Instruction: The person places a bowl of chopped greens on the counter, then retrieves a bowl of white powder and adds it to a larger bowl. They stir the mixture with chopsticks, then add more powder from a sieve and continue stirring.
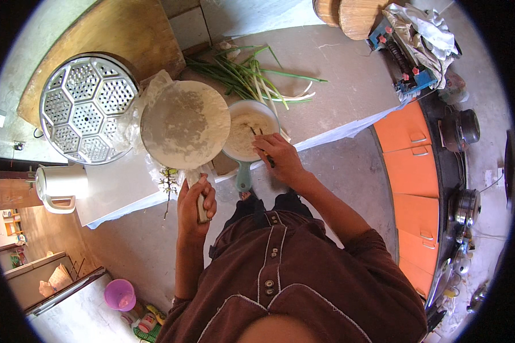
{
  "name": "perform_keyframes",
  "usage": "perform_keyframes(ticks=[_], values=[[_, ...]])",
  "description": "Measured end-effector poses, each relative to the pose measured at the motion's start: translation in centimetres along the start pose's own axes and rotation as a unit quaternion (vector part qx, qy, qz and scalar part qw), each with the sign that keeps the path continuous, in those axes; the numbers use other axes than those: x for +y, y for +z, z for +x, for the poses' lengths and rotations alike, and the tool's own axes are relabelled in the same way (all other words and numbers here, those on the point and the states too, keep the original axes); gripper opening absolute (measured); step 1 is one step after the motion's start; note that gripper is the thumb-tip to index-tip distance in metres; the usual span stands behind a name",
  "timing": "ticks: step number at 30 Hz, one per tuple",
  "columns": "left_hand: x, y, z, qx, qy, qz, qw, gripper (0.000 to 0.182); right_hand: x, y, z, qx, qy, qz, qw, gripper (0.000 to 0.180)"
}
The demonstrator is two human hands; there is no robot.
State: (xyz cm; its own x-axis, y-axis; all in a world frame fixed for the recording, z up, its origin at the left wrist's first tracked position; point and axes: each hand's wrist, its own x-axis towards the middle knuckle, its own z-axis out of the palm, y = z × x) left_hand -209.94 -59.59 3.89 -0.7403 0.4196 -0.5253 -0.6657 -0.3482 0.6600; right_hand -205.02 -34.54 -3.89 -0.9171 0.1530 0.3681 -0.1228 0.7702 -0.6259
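Observation:
My left hand point(197, 201) is closed around the pale handle of a floury round pan or scoop point(185, 124), raised at the left of a bowl. In my right hand point(281, 158) are dark chopsticks point(262, 143), their tips in pale flour or crumbly dough point(246, 133). That mixture lies in a white-lined bowl with a green handle point(243, 178), at the table's near edge. Clear plastic film point(133, 115) lies against the left side of the floury pan. Green onions point(249, 77) lie just behind the bowl. Whether the raised pan holds loose flour cannot be told.
A metal steamer tray point(90, 107) and a wooden board point(107, 47) stand at the left, with a white kettle point(64, 186) nearer. Wooden lids point(360, 17) are at the back right. Orange cabinets point(414, 171) line the right side; a purple bucket point(120, 295) is at lower left.

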Motion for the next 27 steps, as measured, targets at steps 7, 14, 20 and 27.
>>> perform_keyframes(ticks=[7, 14, 20, 27], values=[[0.2, -0.1, -0.3, 0.012, 0.01, -0.022, 1.0, 0.025, -0.6, -2.6, 0.5, 0.084, 0.086, 0.121, 0.985, 0.012], [0.9, 1.0, -0.7, 0.002, 0.02, -0.009, 1.0, 0.025, 1.5, 0.3, 1.9, 0.011, 0.109, 0.234, 0.966, 0.016], [1.0, 0.6, -0.7, 0.006, 0.006, 0.015, 1.0, 0.024, 1.7, -2.9, 2.1, -0.002, 0.156, 0.172, 0.973, 0.016], [1.1, 0.5, -1.0, -0.004, 0.001, 0.025, 1.0, 0.023, 2.0, -1.7, 2.7, -0.086, 0.105, 0.212, 0.968, 0.018]])
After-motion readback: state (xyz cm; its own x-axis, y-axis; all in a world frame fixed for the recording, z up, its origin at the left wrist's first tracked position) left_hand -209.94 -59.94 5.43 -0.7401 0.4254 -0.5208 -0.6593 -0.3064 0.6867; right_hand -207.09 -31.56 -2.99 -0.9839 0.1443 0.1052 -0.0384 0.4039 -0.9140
